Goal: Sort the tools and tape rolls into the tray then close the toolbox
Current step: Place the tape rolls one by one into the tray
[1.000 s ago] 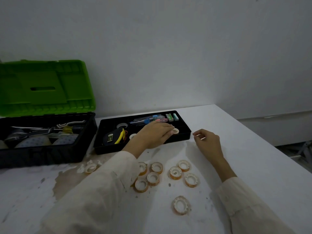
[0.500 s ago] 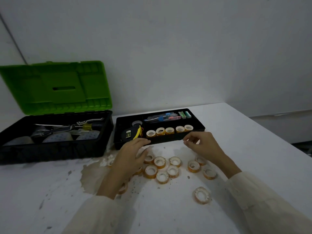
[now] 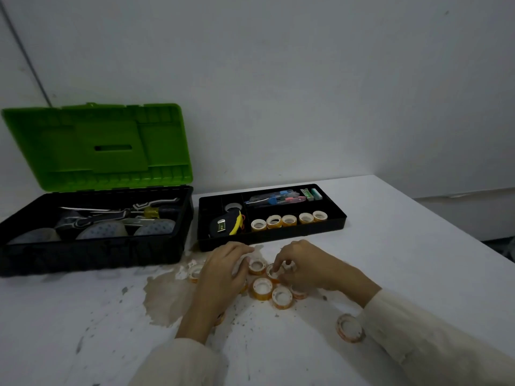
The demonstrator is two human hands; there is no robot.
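Several small orange-and-white tape rolls (image 3: 262,288) lie loose on the white table in front of the black tray (image 3: 271,238). One more roll (image 3: 349,327) lies apart by my right sleeve. My right hand (image 3: 303,267) pinches the rim of a tape roll (image 3: 271,272) with its fingertips. My left hand (image 3: 223,271) is curled over the left of the cluster, its fingers against another roll (image 3: 257,266); whether it grips that roll is hidden. A row of rolls (image 3: 288,220) sits in the tray's front compartment. The toolbox (image 3: 92,254) stands open, its green lid (image 3: 100,146) upright.
The tray also holds a black-and-yellow tape measure (image 3: 227,225), pens (image 3: 274,201) and small green blocks (image 3: 311,193). Tools and grey pads fill the toolbox base. A brown stain (image 3: 164,299) marks the table beside my left wrist. The table's right edge (image 3: 434,218) runs diagonally.
My left hand has come back out of the tray, where it set down a roll, to the loose rolls. My right hand moved left and down onto the cluster. The view shifted left.
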